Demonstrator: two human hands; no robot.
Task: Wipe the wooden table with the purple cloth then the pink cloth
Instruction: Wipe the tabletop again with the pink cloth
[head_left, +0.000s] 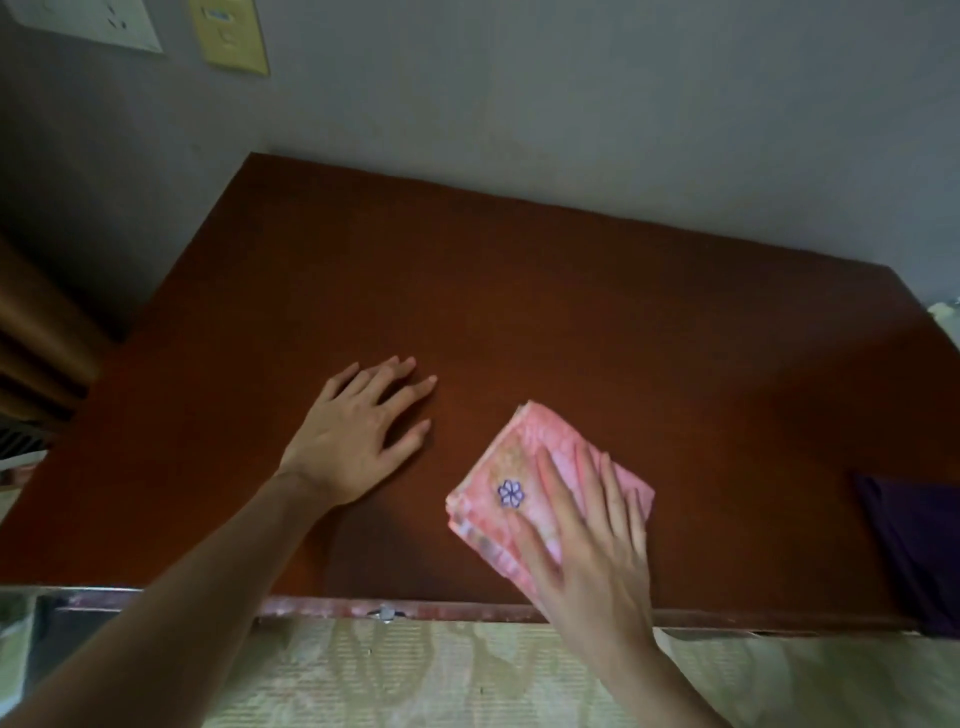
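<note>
A folded pink cloth (514, 467) with a small purple flower print lies on the reddish-brown wooden table (545, 291), near its front edge. My right hand (592, 545) presses flat on the cloth's near right part with straight, spread fingers. My left hand (358, 431) rests flat on the bare wood to the left of the cloth, a short gap apart from it. The purple cloth (914, 545) lies at the table's right front corner, partly cut off by the frame edge.
A grey wall (571, 104) runs behind the table, with a white sheet (93, 21) and a yellow card (234, 36) stuck on it. Brown furniture (31, 332) stands to the left. A pale patterned fabric (415, 675) lies below the table's front edge.
</note>
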